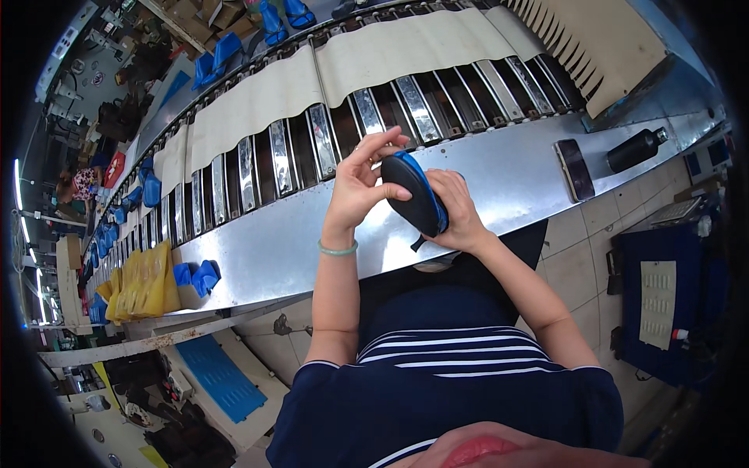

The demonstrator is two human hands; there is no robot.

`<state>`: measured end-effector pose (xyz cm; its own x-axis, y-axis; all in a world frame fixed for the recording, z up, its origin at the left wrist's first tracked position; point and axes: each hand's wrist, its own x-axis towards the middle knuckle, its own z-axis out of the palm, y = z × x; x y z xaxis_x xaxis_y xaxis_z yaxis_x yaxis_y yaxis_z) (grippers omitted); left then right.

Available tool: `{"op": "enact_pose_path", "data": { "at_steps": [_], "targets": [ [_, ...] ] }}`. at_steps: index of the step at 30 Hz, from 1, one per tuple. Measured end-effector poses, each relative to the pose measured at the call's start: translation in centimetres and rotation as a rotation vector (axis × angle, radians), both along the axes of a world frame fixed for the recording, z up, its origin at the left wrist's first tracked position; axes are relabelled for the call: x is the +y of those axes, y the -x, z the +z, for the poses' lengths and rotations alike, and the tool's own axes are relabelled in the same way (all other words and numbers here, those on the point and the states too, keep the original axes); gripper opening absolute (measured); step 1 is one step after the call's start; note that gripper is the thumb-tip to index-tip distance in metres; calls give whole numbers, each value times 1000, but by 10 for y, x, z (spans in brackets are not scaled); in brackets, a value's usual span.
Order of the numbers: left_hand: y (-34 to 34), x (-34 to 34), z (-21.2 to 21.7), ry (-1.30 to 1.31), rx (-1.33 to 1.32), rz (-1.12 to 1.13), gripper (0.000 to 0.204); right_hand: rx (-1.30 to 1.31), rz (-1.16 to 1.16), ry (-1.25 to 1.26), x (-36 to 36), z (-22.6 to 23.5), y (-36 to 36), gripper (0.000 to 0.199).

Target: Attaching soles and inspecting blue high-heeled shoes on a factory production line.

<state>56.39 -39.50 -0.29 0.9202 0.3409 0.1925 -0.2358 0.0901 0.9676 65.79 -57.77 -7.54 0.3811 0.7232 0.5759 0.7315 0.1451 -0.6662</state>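
A shoe [409,191] with a black sole and a blue upper edge is held up over the metal ledge in front of me, sole tilted toward my left hand. My right hand [459,209] grips its far side, the fingers wrapped along the blue edge. My left hand [364,181] is at its near left side, thumb pressed on the black sole and the fingers curled up by its upper end. A short dark strap or tab [419,243] hangs at the lower end. Most of the upper is hidden behind the sole.
A slatted metal conveyor [281,156], partly under cream cloth [413,45], runs beyond the ledge [499,179]. On the ledge's right lie a phone-like dark slab [575,170] and a black bottle [637,150]. Yellow pieces [144,282] and blue pieces [204,278] sit left.
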Motion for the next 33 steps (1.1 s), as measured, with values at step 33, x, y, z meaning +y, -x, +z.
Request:
{"op": "enact_pose_path", "data": {
  "at_steps": [33],
  "targets": [
    [104, 46, -124, -271, 410, 577, 49, -61, -66, 620, -27, -47, -74, 76]
  ]
}}
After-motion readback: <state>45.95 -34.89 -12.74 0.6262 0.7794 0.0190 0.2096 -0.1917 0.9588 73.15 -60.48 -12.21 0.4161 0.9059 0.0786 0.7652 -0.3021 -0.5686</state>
